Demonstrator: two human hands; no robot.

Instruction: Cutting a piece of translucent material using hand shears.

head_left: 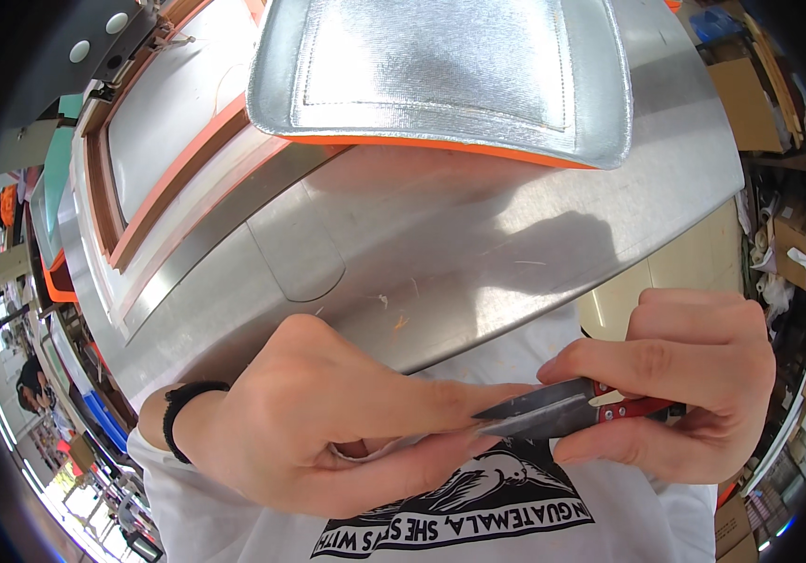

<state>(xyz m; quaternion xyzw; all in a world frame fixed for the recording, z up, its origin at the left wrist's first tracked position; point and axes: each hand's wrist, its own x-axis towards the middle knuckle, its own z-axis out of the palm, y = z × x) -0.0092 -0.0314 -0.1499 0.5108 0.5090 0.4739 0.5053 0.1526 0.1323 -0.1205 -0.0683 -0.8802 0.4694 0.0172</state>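
Note:
My right hand (684,385) grips a small pair of thread snips (553,410) with dark blades and red riveted handles, pointing left. My left hand (328,422), with a black band at the wrist, is pinched closed right at the blade tips. Whatever lies between its thumb and finger is too small or hidden to name. Both hands are in front of my white printed shirt, near the table's front edge. Beyond them, a shiny silver foil-like piece (436,75) with a stitched rectangle and an orange underside rests on the metal table (375,235).
Reddish-brown frames (182,150) around a pale panel stand on the table's left, below a dark metal bracket (65,52). Small thread scraps (401,322) lie on the metal. Shelves with cardboard boxes (792,249) line the right side. A person (32,385) is far off at left.

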